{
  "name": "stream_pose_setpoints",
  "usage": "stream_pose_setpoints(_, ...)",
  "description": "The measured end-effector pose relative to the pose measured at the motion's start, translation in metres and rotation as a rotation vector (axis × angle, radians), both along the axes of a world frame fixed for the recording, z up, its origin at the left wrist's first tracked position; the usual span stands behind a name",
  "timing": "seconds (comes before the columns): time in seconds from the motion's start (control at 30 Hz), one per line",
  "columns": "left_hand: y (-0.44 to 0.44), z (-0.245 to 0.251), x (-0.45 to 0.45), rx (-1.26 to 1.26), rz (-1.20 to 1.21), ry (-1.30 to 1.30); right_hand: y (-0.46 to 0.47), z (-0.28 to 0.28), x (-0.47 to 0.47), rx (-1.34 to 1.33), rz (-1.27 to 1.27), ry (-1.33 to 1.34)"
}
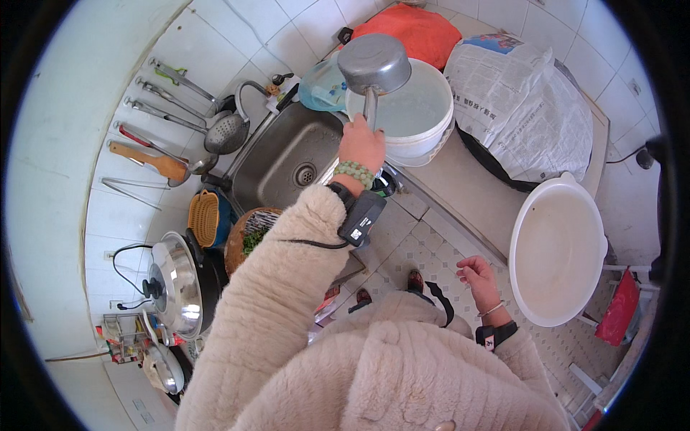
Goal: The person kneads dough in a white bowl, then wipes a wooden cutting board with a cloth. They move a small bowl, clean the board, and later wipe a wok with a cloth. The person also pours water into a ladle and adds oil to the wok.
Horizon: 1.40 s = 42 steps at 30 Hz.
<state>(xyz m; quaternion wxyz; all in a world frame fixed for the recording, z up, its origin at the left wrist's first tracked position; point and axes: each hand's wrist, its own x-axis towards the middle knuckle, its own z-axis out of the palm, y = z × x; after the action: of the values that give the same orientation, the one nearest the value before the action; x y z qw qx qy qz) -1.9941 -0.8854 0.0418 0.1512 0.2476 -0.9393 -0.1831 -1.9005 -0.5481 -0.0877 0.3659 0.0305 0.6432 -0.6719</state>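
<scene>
My left hand point(362, 141) grips the handle of a metal water scoop point(374, 63). The scoop is held over the left rim of a white plastic bucket point(450, 110), its base turned up towards me, so its inside is hidden. Cloudy-looking water point(412, 110) fills much of the bucket. Left of it lie a translucent blue basin point(315, 89) and a stainless steel sink point(280, 156), with no standing water visible. My right hand point(480, 280) hangs beside a large white plastic basin point(558, 253), fingers loosely bent, holding nothing.
Newspaper point(501, 102) covers a large round thing on the counter point(474, 183); a red cloth point(409, 27) lies behind. Ladles and a skimmer point(226, 134) hang on the tiled wall. A lidded electric pot point(175, 285), an orange basket point(205, 218) and greens point(253, 240) are at left.
</scene>
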Motion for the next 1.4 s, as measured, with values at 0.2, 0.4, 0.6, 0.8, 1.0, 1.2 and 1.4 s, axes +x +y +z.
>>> stream_pose_setpoints(0.2, 0.001, 0.013, 0.02, 0.199, -0.114, 0.015, -0.012, -0.002, -0.002, -0.037, 0.068, 0.047)
stream_pose_setpoints(0.4, -0.024, 0.052, 0.115, 0.207, -0.013, 0.071, -0.041, 0.016, -0.005, -0.053, 0.183, 0.052)
stream_pose_setpoints(0.6, -0.091, 0.113, 0.275, -0.153, 0.271, 0.208, -0.064, 0.065, 0.0, -0.009, 0.336, 0.069)
stream_pose_setpoints(0.8, -0.215, 0.151, 0.449, -0.589, 0.886, 0.102, -0.128, 0.09, 0.027, -0.062, 0.429, 0.216)
stream_pose_setpoints(1.0, -0.283, 0.167, 0.539, -0.269, 0.972, -0.352, -0.15, 0.096, 0.096, 0.035, 0.425, 0.218)
stream_pose_setpoints(1.2, -0.293, 0.168, 0.572, -0.449, 0.547, -0.151, -0.181, 0.11, 0.173, -0.001, 0.426, 0.165)
stream_pose_setpoints(1.4, -0.257, 0.217, 0.627, -0.569, 0.707, -0.055, -0.234, 0.139, 0.192, 0.064, 0.661, 0.287)
